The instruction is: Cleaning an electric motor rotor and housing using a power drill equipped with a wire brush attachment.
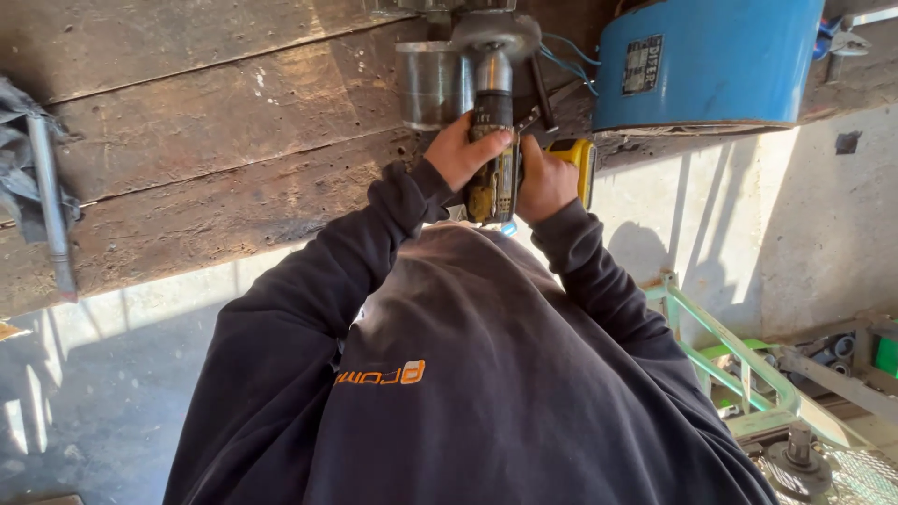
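Overhead, left hand [460,150] and right hand [545,180] both clenched on yellow drill [494,178], seemingly against wooden beam [215,122] edge.

Labels only: one plate on the blue housing, one strip on the drill, one print on the sweatshirt.

A small rectangular label plate [642,64], grey with dark markings, is sitting upright on the curved face of the blue cylindrical housing [711,61] at upper right, near its left edge. A narrow pale label strip [484,117] is showing on the dark barrel of the yellow drill [496,168], just above the fingers gripping it; too small to tell more. An orange and white chest print [381,375] is lying across the dark sweatshirt [486,393], seen upside down at lower centre. No packages, signs or screens showing.
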